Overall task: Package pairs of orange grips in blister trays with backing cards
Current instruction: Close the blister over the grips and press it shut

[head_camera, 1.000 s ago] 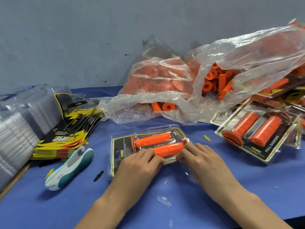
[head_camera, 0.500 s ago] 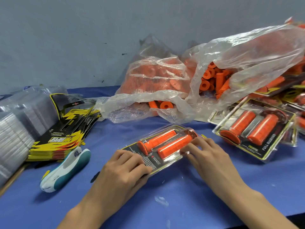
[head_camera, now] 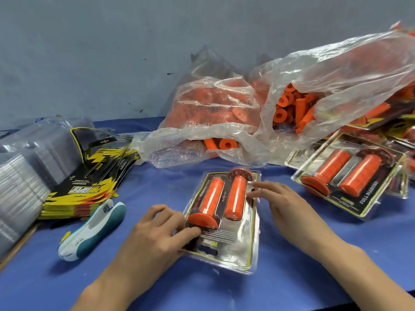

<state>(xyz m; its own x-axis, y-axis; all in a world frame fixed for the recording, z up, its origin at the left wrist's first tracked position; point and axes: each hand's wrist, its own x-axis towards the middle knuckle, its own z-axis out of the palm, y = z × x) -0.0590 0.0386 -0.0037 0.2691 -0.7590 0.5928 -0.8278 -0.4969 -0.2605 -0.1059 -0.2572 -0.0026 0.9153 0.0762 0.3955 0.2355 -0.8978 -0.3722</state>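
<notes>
Head view, pack: the blister tray (head_camera: 221,221) holding two orange grips (head_camera: 222,199) over its backing card is now lying lengthwise toward the near edge of the tabletop (head_camera: 292,277), having been swung round from its crosswise lie a second ago.
Head view, left hand: the left hand (head_camera: 155,232) is pressing on the tray's near-left corner, fingers curled onto its rim, thumb under or beside it; I cannot tell which.
Head view, right hand: the right hand (head_camera: 285,205) is hovering at the tray's right edge, fingers straight, gripping nothing.
Head view, meaning: the turn is probably bringing another edge round for sealing.
Head view, surroundings: the stapler (head_camera: 92,230) is lying toward the left edge; finished packs (head_camera: 350,178) are piling at the right.
</notes>
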